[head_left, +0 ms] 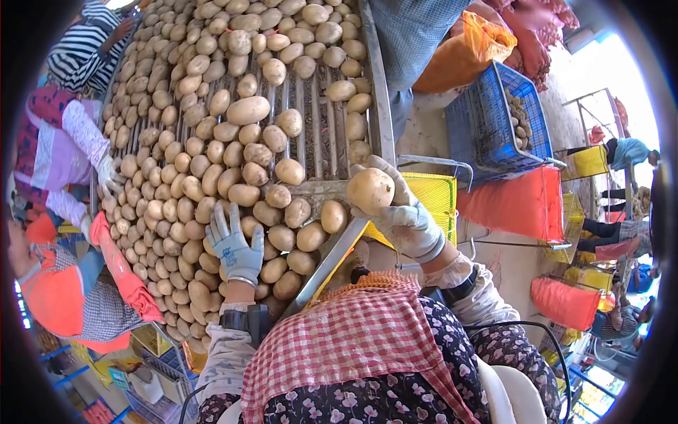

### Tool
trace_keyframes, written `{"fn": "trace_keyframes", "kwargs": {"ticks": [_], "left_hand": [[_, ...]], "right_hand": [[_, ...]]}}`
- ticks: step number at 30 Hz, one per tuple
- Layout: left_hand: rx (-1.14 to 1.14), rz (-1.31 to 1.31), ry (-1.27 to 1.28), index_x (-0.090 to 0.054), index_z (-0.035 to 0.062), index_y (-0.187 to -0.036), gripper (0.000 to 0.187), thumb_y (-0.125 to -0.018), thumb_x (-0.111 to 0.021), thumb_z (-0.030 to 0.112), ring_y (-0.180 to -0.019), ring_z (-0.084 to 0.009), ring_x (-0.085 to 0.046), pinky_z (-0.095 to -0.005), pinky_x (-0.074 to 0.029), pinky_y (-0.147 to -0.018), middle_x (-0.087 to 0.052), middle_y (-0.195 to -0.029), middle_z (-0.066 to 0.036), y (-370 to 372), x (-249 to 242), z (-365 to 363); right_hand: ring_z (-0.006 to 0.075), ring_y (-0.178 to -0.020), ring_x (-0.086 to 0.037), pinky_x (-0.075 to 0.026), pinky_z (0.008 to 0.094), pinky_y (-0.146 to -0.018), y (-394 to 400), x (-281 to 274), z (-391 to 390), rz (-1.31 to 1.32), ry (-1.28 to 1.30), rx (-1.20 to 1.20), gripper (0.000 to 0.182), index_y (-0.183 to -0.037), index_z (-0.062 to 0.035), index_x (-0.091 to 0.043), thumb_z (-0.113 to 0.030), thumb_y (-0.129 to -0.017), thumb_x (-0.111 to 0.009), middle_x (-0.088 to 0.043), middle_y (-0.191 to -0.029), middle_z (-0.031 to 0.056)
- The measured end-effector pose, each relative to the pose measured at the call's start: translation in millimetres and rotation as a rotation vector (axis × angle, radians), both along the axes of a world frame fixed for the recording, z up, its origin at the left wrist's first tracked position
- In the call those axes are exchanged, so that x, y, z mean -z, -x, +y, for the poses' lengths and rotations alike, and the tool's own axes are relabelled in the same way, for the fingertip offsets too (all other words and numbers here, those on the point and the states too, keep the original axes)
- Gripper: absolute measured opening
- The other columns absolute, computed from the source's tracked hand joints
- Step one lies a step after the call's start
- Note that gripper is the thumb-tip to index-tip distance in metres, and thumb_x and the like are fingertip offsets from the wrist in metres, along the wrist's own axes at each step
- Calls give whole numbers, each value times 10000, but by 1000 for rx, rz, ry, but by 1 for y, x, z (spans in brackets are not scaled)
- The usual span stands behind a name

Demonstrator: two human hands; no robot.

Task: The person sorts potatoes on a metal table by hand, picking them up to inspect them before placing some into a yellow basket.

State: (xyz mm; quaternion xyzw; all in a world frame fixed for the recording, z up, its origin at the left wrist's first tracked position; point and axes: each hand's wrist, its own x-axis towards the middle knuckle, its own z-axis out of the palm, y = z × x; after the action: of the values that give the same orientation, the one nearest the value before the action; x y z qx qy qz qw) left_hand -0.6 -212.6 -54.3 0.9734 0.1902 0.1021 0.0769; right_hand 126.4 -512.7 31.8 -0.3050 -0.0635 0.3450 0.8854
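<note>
My left hand [236, 247], in a pale blue-grey work glove, lies spread on top of the potatoes [205, 185] that cover the metal sorting table. Its fingers are apart and hold nothing. Off the table's right edge, my right hand [404, 212], gloved too, grips one large round potato [371, 191] with a small dark spot on its skin. Between my hands, several loose potatoes rest near the table's corner. Bare metal rollers [321, 127] show in a gap among the potatoes further up.
A metal rim [381, 92] edges the table. On the right stand a yellow crate [429, 201], a blue crate [487, 120] and red sacks [505, 205]. Across the table at left, a person's gloved hand [108, 175] touches potatoes. Another person in orange [53, 290] is lower left.
</note>
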Motion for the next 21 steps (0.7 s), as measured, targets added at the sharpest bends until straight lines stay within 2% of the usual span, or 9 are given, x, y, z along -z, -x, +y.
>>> {"fn": "trace_keyframes", "kwargs": {"ticks": [1,3,6,9,16,18,19,21], "left_hand": [[0,10,-3,-366,124,-1475,735,-855,-602,438,-1424,-400,-219,-561,-120,-1169,-277,-1535,-191,1,-1,0],[-2,26,-5,-362,126,-1478,736,-855,-605,434,-1425,-398,-219,-558,-120,-1170,-264,-1540,-191,2,-3,-1],[-2,44,-8,-357,129,-1481,738,-855,-610,427,-1427,-394,-218,-554,-121,-1172,-246,-1548,-191,3,-6,-1],[-4,58,-12,-351,132,-1485,741,-856,-615,420,-1428,-390,-218,-549,-121,-1173,-228,-1556,-191,4,-8,-1],[18,50,-27,-361,114,-1475,739,-853,-634,402,-1424,-393,-229,-555,-135,-1162,-220,-1557,-205,-4,-12,-7],[16,22,-53,-381,91,-1458,734,-853,-636,420,-1413,-405,-248,-575,-147,-1144,-237,-1548,-218,0,-9,-4],[-54,27,-73,-381,91,-1458,734,-853,-636,420,-1413,-405,-248,-575,-147,-1144,-237,-1548,-218,1,-3,-2],[-28,30,-168,-365,93,-1474,738,-855,-616,406,-1419,-391,-234,-560,-141,-1148,-253,-1551,-200,2,6,-2]], "right_hand": [[299,-1347,-409,-365,463,-1106,-3,0,-1,7,-9,10,837,-1486,-122,-306,-50,-742,-682,-346,-1499,127],[260,-1314,-446,-363,403,-1105,-10,-6,-3,-27,5,47,859,-1493,-73,-273,-49,-739,-682,-383,-1474,123],[236,-1311,-442,-361,378,-1102,-21,-9,-9,-114,124,57,837,-1485,-68,-289,-28,-740,-669,-389,-1471,111],[217,-1305,-442,-361,358,-1096,-29,-8,-16,-154,140,70,824,-1483,-60,-287,-17,-747,-654,-404,-1458,108],[212,-1301,-442,-357,357,-1093,-37,-7,-35,-149,148,59,817,-1481,-50,-300,-31,-746,-654,-431,-1428,110],[219,-1290,-450,-359,358,-1087,-37,-3,-38,-89,182,-5,800,-1488,-38,-290,-92,-775,-649,-433,-1418,113],[219,-1290,-450,-359,358,-1087,-38,-1,-38,-92,158,-74,800,-1488,-38,-290,-92,-775,-649,-433,-1418,113],[220,-1250,-481,-362,354,-1071,-40,4,-34,-66,257,-254,727,-1488,-16,-285,-249,-883,-613,-475,-1372,121]]}}
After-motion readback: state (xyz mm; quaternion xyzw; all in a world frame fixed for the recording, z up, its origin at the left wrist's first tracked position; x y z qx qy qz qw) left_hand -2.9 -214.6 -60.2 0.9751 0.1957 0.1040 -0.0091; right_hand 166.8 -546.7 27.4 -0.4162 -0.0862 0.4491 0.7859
